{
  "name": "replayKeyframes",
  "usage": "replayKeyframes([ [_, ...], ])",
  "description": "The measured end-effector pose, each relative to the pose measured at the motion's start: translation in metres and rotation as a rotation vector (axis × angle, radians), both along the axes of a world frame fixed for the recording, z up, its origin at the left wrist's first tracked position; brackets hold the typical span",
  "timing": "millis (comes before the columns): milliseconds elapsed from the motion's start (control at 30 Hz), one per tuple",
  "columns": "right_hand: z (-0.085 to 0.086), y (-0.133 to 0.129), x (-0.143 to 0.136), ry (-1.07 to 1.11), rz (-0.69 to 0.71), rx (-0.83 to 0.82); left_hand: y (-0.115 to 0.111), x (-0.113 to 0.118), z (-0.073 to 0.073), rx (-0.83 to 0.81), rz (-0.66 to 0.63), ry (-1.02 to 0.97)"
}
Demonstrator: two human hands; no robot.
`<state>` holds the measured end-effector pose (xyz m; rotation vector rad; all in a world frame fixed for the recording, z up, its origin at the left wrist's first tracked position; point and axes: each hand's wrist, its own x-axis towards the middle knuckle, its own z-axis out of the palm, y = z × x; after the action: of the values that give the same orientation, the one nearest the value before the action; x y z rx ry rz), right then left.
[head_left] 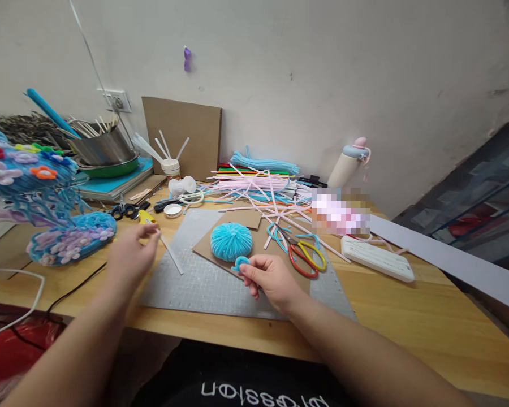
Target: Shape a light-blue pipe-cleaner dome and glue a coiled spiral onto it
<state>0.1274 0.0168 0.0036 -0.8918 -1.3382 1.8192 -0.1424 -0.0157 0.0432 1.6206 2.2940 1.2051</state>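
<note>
Between the thumb and fingers of my right hand (268, 278) is a small blue coil (241, 262), held at the near edge of a round blue pompom-like ball (231, 241). The ball rests on a brown cardboard piece (207, 249) over the grey cutting mat (186, 294). My left hand (134, 249) is over the mat's left side, its fingertips pinched on one end of a thin white stick (170, 253) that slants down to the right. A yellow tool (146, 217) lies just behind that hand, partly hidden by it.
Red-and-yellow-handled scissors (304, 258) lie right of the ball. Pink and white strips (254, 183) are heaped behind. A white power strip (377, 259) and a bottle (348, 164) stand at the right. Flowered blue work (72, 237) and a metal pot (104, 148) are at the left.
</note>
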Motion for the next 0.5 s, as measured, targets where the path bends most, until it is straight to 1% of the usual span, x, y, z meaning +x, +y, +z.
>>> replayKeyframes([
  [33,0.000,0.001,0.000,0.007,-0.011,0.002,0.004,-0.018,0.002,-0.050,0.055,0.191],
  [67,0.000,0.001,0.000,0.012,-0.016,0.005,0.008,-0.034,0.004,-0.138,0.078,0.326],
  [100,0.000,0.001,0.001,0.013,-0.016,0.010,0.011,-0.047,0.004,-0.211,0.104,0.402],
  [133,0.000,0.001,0.001,0.014,-0.013,0.018,0.014,-0.056,0.003,-0.287,0.078,0.430],
  [167,0.000,0.001,0.001,0.014,-0.010,0.027,0.016,-0.062,0.002,-0.309,0.080,0.410],
  [233,0.000,0.001,0.002,0.010,-0.007,0.038,0.020,-0.067,-0.004,-0.294,0.018,0.330],
  [300,0.000,0.001,0.002,0.003,-0.012,0.045,0.021,-0.065,-0.008,-0.246,-0.011,0.271],
  [400,0.000,0.002,0.002,0.000,-0.028,0.042,0.016,-0.058,-0.009,-0.195,0.020,0.242],
  [467,0.000,0.003,0.002,0.004,-0.040,0.032,0.006,-0.051,-0.006,-0.148,0.040,0.124],
  [500,0.000,0.003,0.002,0.005,-0.047,0.024,0.000,-0.047,-0.003,-0.092,0.047,-0.084],
])
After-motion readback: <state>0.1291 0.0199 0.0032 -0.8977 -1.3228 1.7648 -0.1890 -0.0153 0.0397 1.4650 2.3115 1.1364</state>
